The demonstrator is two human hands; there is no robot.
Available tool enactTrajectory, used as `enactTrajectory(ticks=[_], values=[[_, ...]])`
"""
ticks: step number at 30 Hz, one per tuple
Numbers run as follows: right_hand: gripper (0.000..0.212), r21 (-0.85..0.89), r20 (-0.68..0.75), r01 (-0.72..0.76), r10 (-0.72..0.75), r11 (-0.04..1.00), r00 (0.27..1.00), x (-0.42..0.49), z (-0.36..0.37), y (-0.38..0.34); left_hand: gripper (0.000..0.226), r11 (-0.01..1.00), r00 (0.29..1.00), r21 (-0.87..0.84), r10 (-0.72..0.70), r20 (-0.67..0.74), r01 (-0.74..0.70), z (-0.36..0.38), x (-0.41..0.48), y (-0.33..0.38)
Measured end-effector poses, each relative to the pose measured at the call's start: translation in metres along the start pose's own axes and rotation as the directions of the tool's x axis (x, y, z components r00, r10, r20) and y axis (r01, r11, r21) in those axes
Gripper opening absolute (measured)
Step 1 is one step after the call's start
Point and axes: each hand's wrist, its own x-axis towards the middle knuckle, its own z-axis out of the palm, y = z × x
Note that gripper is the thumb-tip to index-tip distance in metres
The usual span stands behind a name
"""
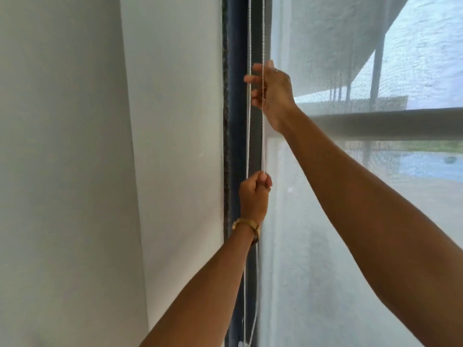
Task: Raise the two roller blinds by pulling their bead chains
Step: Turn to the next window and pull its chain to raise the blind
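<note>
Two white bead chain strands (263,136) hang side by side in front of the dark window frame (235,136). My left hand (254,196), with a gold watch on its wrist, is closed in a fist around the right strand low down. Higher up, my right hand (271,92) curls its fingers around the same strand. To the right, a sheer roller blind (325,221) covers the window. A second layer's grey bottom bar (390,123) crosses the pane at about the height of my right wrist.
A plain white wall (112,171) fills the left half of the view, ending at the dark frame. Through the sheer fabric I see a building roof, posts and water outside.
</note>
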Motion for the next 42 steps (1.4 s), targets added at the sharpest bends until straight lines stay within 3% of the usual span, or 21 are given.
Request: enactTrajectory(ticks=[3, 7, 10, 14, 19, 24, 28, 32, 35, 37, 42], values=[[0.034, -0.175, -0.082, 0.046, -0.061, 0.983, 0.995, -0.006, 0.0, 0.014, 0.041, 0.993, 0.99, 0.004, -0.115, 0.076, 0.115, -0.011, -0.018, -0.02], [0.035, -0.09, -0.069, 0.095, -0.102, 0.991, 0.992, -0.03, -0.006, 0.044, 0.034, 0.981, 0.963, 0.098, -0.182, 0.2, 0.165, -0.02, -0.032, -0.029], [0.029, -0.074, -0.094, 0.137, -0.143, 0.988, 0.985, -0.046, -0.011, 0.058, 0.026, 0.987, 0.976, -0.018, -0.154, 0.156, 0.159, -0.019, -0.024, -0.018], [0.032, -0.144, -0.124, 0.115, -0.133, 0.983, 0.983, -0.072, -0.02, 0.101, 0.047, 0.992, 0.998, -0.111, -0.055, 0.036, 0.059, -0.013, 0.025, 0.03], [0.035, -0.063, -0.064, -0.002, -0.002, 0.998, 0.998, -0.118, -0.022, 0.137, 0.055, 0.998, 0.999, -0.048, 0.032, 0.038, -0.03, -0.011, 0.092, 0.097], [0.041, -0.052, -0.052, -0.139, 0.136, 0.989, 0.989, -0.154, -0.035, 0.172, 0.063, 0.992, 0.989, -0.086, -0.077, 0.123, 0.088, 0.002, 0.115, 0.143], [0.039, -0.144, -0.054, -0.164, 0.158, 0.976, 0.986, -0.178, -0.051, 0.193, 0.041, 0.988, 0.987, -0.121, -0.074, 0.144, 0.092, 0.014, 0.102, 0.15], [0.039, -0.099, 0.081, -0.211, 0.219, 0.972, 0.972, -0.18, -0.06, 0.185, 0.037, 0.992, 0.998, -0.127, 0.025, 0.051, -0.018, 0.015, 0.089, 0.139], [0.062, -0.028, 0.137, -0.297, 0.297, 0.955, 0.945, -0.156, -0.069, 0.158, 0.037, 0.991, 0.995, -0.094, 0.096, 0.041, -0.092, 0.016, 0.086, 0.14], [0.067, -0.057, 0.129, -0.257, 0.262, 0.965, 0.956, -0.133, -0.071, 0.134, 0.037, 0.991, 0.995, -0.088, 0.1, 0.019, -0.098, 0.015, 0.083, 0.139], [0.063, 0.085, 0.106, -0.188, 0.179, 0.978, 0.978, -0.072, -0.057, 0.061, 0.037, 0.992, 0.995, -0.086, 0.098, 0.003, -0.097, 0.009, 0.076, 0.128]])
